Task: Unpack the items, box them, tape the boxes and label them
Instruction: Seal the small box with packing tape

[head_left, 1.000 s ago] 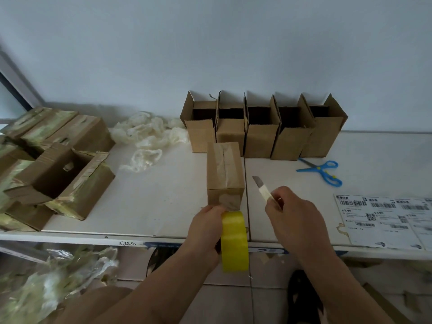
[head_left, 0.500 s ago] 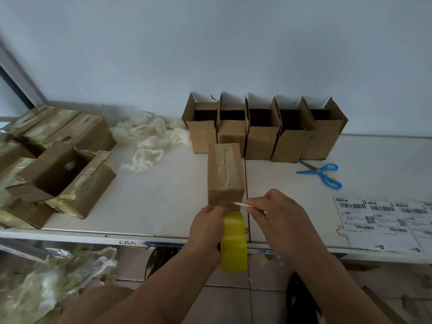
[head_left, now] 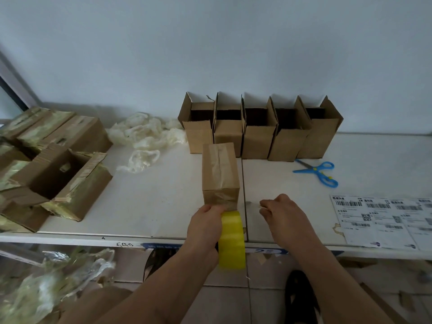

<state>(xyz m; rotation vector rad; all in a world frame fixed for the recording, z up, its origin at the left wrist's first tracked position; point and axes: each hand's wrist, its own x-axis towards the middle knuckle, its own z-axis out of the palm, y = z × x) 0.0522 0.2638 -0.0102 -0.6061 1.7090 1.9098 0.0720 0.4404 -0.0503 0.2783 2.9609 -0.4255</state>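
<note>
A small closed cardboard box [head_left: 221,174] with clear tape along its top seam lies near the table's front edge. Right below it my left hand [head_left: 205,230] grips a yellow tape roll [head_left: 232,242], which hangs over the table edge and touches the box's near end. To the right of the box my right hand [head_left: 282,212] holds a small blade [head_left: 253,204]; the blade is blurred and points left, apart from the box. Several open empty boxes [head_left: 259,129] stand in a row against the wall behind.
Blue scissors [head_left: 316,172] lie right of the box row. A sheet of shipping labels [head_left: 383,218] lies at the front right. Crumpled white wrapping [head_left: 142,139] sits at the back, opened taped cartons [head_left: 53,169] at the left. Plastic waste [head_left: 46,284] lies on the floor.
My right hand swept the blade across the tape between roll and box, then drew back to the right. The left hand and roll stayed put.
</note>
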